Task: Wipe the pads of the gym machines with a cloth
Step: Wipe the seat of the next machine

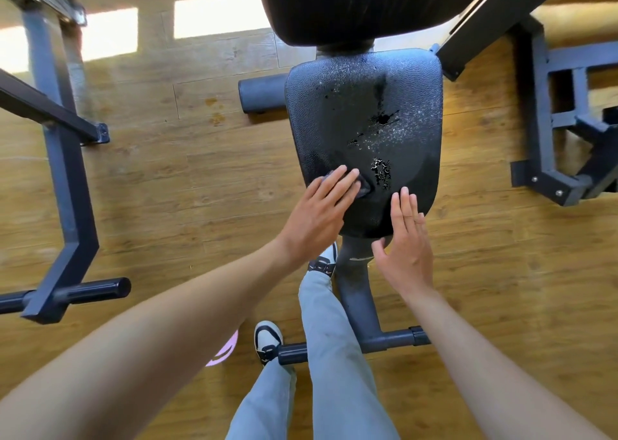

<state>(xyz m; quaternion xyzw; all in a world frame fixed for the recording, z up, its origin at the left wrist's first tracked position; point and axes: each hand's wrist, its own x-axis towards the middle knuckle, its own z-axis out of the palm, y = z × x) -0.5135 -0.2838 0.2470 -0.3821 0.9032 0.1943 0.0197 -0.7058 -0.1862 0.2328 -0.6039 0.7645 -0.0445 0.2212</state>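
While the left hand [319, 212] presses a cloth [463, 188] (dark, mostly hidden) flat, the right hand [406, 242] rests on the seat pad [368, 105].

Black pebbled seat pad [364, 112], seemingly grey-blue cloth [463, 190], brown wood-grain floor [200, 178], grey-blue trousers [334, 356].
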